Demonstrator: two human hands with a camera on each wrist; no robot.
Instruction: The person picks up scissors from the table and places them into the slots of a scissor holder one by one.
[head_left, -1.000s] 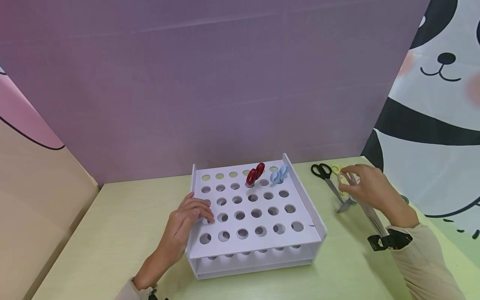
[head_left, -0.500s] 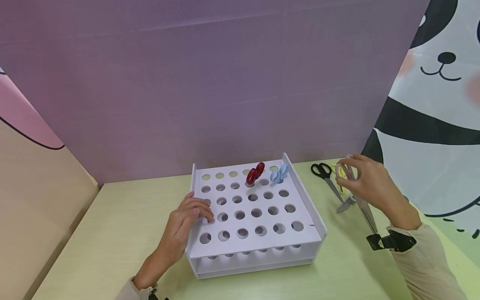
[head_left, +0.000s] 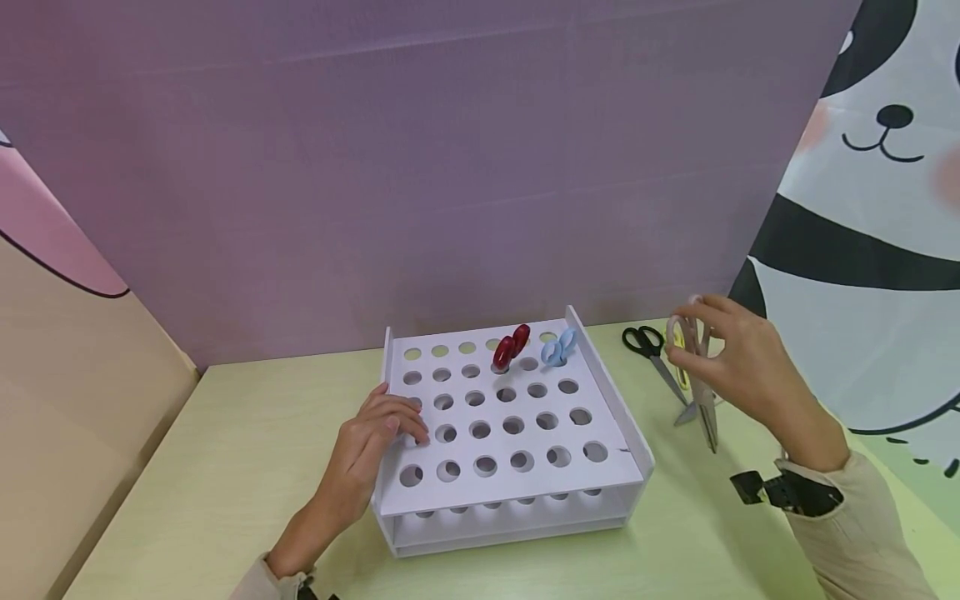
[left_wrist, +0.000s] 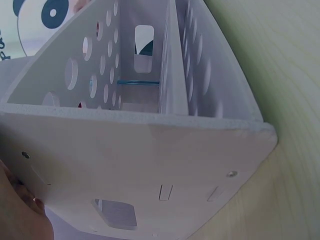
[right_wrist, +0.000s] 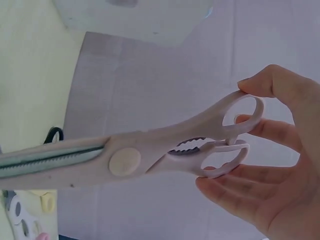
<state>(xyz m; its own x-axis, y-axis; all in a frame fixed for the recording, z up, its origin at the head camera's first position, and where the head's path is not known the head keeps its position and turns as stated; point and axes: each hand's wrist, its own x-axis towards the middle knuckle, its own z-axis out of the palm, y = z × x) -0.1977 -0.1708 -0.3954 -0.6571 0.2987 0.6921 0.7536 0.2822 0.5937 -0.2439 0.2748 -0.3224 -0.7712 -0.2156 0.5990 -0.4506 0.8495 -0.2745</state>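
Observation:
My right hand (head_left: 738, 354) is above the table's right side, pinching the handle loops of pale beige-pink kitchen shears (right_wrist: 150, 145). Their blades hang downward in the head view, and the toothed grip between the handles shows in the right wrist view. My left hand (head_left: 367, 450) holds the left side of a white rack (head_left: 495, 496), its fingers over the top edge. Rows of round holes cover the rack's sloped top. Red-handled scissors (head_left: 504, 353) and light blue-handled scissors (head_left: 555, 353) stand in holes toward its back right, handles up.
Black-handled scissors (head_left: 643, 340) lie on the table (head_left: 277, 467) right of the rack. Yellow-handled scissors (head_left: 681, 379) lie beside them, partly behind the shears. A white handle (right_wrist: 22, 215) with pink shows nearby in the right wrist view. A purple backdrop (head_left: 480, 167) closes off the back.
My right hand has risen and shifted slightly left with the kitchen shears, whose blades have swung from slanting toward the wrist to pointing nearly straight down. My left hand and the rack have stayed put.

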